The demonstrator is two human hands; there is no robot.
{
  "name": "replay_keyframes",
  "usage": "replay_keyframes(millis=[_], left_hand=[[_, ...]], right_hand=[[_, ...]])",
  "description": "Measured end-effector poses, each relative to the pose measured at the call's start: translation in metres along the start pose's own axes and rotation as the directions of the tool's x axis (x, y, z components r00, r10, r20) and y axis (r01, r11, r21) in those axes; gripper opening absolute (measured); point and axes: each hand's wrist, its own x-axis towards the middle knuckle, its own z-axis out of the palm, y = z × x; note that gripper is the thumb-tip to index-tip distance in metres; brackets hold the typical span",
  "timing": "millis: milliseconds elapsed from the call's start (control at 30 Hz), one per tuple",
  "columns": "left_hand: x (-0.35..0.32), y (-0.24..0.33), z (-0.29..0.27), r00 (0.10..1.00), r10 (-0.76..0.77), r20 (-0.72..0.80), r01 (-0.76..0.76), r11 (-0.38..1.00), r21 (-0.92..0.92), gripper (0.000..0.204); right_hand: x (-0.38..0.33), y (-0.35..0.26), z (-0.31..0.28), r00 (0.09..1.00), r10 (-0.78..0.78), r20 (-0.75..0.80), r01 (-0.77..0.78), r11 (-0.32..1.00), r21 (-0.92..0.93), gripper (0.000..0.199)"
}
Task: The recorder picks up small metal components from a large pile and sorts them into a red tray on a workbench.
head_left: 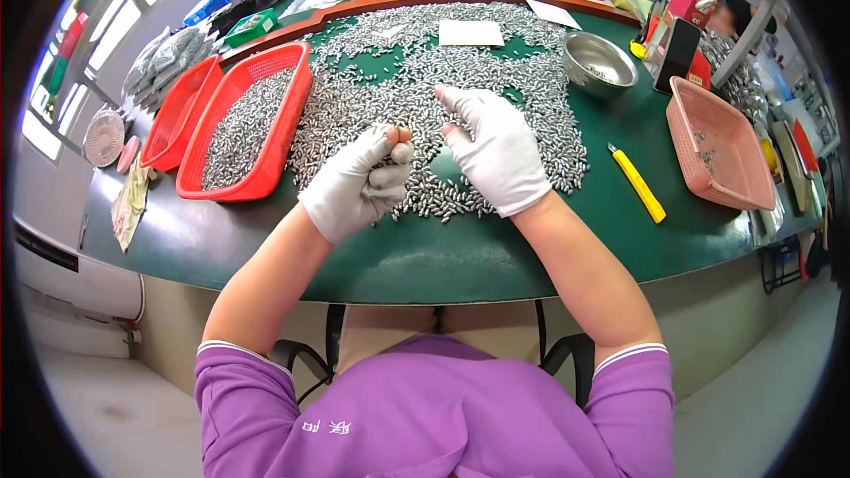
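A large spread of small silvery metal pieces (pixel 416 80) covers the green table (pixel 425 257). My left hand (pixel 359 184), in a white glove with open fingertips, is curled into a fist at the near edge of the spread; whether it holds pieces I cannot tell. My right hand (pixel 496 150), also gloved, hovers over the pieces with its fingers bent and pointing down at them, thumb and forefinger close together. Nothing clearly shows between those fingers.
A red basket (pixel 283 133) half full of the same metal pieces sits at the left, a second red basket (pixel 177 115) beside it. A steel bowl (pixel 599 62), a pink basket (pixel 717 142) and a yellow utility knife (pixel 637 182) lie at the right. White paper (pixel 470 33) rests on the pieces.
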Motion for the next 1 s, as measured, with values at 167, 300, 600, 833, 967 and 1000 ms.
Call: replay_keyframes(millis=[167,300,600,833,967,1000], left_hand=[[0.003,-0.008,0.002,0.996,0.044,-0.076,-0.044,0.999,-0.009,0.015],[0.001,-0.001,0.003,0.959,0.195,-0.207,-0.19,0.981,0.045,0.013],[-0.033,0.036,-0.03,0.929,0.258,-0.265,-0.312,0.931,-0.189,0.013],[-0.042,0.023,-0.027,0.929,0.222,-0.295,-0.29,0.934,-0.208,0.018],[-0.037,0.011,-0.026,0.944,0.179,-0.277,-0.252,0.933,-0.256,0.016],[-0.037,0.009,-0.026,0.953,0.166,-0.254,-0.238,0.928,-0.286,0.015]], right_hand=[[0.004,-0.015,-0.002,0.97,-0.24,0.036,0.228,0.953,0.199,0.032],[0.004,-0.018,-0.003,0.975,-0.202,-0.097,0.222,0.928,0.298,0.014],[-0.004,-0.039,0.016,0.824,-0.451,0.343,0.433,0.892,0.13,0.014],[-0.013,-0.046,0.036,0.782,-0.459,0.421,0.488,0.872,0.045,0.007],[-0.018,-0.042,0.038,0.791,-0.442,0.422,0.45,0.889,0.087,0.01],[-0.017,-0.043,0.036,0.789,-0.445,0.424,0.448,0.889,0.098,0.01]])
